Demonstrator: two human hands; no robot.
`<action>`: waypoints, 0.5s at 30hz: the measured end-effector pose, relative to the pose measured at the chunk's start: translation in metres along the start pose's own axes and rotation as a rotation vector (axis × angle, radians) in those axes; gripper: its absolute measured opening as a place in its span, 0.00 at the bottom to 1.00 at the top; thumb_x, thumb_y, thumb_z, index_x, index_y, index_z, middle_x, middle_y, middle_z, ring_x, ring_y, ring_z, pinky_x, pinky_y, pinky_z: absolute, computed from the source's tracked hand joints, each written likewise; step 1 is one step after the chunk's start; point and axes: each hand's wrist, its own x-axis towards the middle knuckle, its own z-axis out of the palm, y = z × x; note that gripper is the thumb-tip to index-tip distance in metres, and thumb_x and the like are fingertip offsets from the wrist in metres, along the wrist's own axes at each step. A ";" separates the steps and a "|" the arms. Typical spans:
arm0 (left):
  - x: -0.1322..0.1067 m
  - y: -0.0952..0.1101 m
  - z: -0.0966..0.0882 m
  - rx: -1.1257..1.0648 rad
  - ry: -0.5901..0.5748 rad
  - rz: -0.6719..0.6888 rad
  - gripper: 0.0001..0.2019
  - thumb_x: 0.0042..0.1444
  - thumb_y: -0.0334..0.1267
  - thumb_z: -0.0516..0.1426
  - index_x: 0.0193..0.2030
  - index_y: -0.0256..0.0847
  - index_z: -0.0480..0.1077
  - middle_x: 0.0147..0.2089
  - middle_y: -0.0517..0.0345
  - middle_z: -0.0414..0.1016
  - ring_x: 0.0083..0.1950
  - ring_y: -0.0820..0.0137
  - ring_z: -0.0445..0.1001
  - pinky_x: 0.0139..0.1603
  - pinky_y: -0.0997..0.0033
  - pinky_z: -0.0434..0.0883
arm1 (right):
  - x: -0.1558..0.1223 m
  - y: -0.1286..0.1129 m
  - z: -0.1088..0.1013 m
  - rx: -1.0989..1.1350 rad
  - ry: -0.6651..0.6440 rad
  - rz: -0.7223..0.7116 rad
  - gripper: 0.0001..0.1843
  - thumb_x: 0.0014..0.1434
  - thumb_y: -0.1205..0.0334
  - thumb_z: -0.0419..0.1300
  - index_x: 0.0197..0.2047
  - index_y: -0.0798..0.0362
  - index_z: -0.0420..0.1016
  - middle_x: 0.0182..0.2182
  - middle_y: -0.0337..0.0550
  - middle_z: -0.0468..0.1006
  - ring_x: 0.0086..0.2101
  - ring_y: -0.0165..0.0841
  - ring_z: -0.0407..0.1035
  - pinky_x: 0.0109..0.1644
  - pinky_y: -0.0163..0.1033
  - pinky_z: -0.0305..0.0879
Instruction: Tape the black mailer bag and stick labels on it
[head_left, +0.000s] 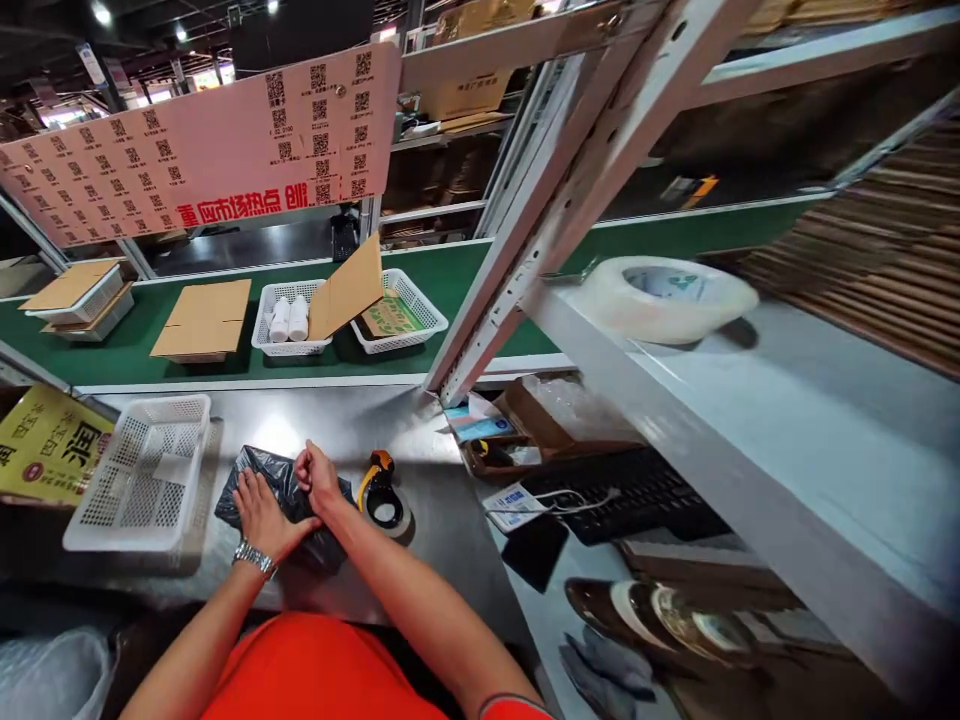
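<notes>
A red shirt was positioned nearest, on the near left side of the tape dispenser, which was set on a metal worktop. A silver watch was worn on the left wrist, to the near left of the dispenser. The left hand was laid palm down, left of the dispenser, on a black plastic package; its fingers were extended and slightly spread, and its thumb was directed toward the right wrist. The right hand was held over the package, between the left hand and the dispenser, with its fingers curled inward; whether plastic film was pinched by them could not be determined. The package was located on the worktop, just left of the dispenser, and was partly covered by both hands. A black keyboard was placed well to the right of the dispenser. A white perforated basket was stood well to its left, and a yellow-green printed pack was situated farther left. Behind the dispenser, a green belt was installed; two white bottles were contained in a tray on it, left of the dispenser. Farthest, a pink board was mounted, behind and left of the dispenser.
</notes>
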 end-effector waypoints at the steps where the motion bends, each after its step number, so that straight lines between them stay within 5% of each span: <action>1: -0.002 0.002 0.002 -0.004 0.033 -0.005 0.73 0.41 0.72 0.70 0.80 0.16 0.51 0.85 0.09 0.42 0.88 0.26 0.39 0.85 0.28 0.40 | 0.000 -0.003 -0.007 0.026 -0.016 0.007 0.32 0.58 0.25 0.50 0.23 0.44 0.63 0.17 0.33 0.61 0.19 0.29 0.51 0.22 0.36 0.50; 5: -0.006 0.000 0.008 0.007 0.088 0.028 0.64 0.51 0.69 0.66 0.80 0.18 0.54 0.85 0.13 0.45 0.88 0.29 0.42 0.85 0.28 0.42 | -0.011 -0.007 -0.069 0.025 0.096 -0.064 0.27 0.58 0.29 0.58 0.33 0.47 0.70 0.28 0.39 0.75 0.25 0.31 0.62 0.29 0.37 0.63; 9: -0.007 -0.003 0.014 0.053 0.115 0.064 0.60 0.55 0.65 0.65 0.79 0.15 0.56 0.85 0.13 0.47 0.87 0.29 0.45 0.85 0.27 0.46 | -0.034 0.024 -0.150 -0.246 0.375 -0.114 0.26 0.56 0.39 0.64 0.49 0.50 0.75 0.39 0.47 0.82 0.37 0.41 0.74 0.45 0.46 0.73; 12: -0.008 -0.002 0.016 0.077 0.119 0.103 0.54 0.59 0.61 0.64 0.78 0.15 0.60 0.84 0.14 0.52 0.86 0.29 0.49 0.84 0.26 0.50 | -0.048 0.066 -0.178 -0.843 0.279 -0.022 0.37 0.57 0.53 0.63 0.68 0.55 0.71 0.46 0.52 0.84 0.44 0.48 0.79 0.52 0.49 0.73; 15: -0.011 -0.002 0.017 0.076 0.076 0.178 0.47 0.63 0.56 0.62 0.76 0.15 0.64 0.82 0.15 0.57 0.85 0.31 0.55 0.83 0.27 0.55 | -0.051 0.100 -0.177 -1.275 0.088 -0.037 0.46 0.54 0.66 0.64 0.77 0.57 0.65 0.54 0.61 0.82 0.52 0.52 0.79 0.56 0.49 0.71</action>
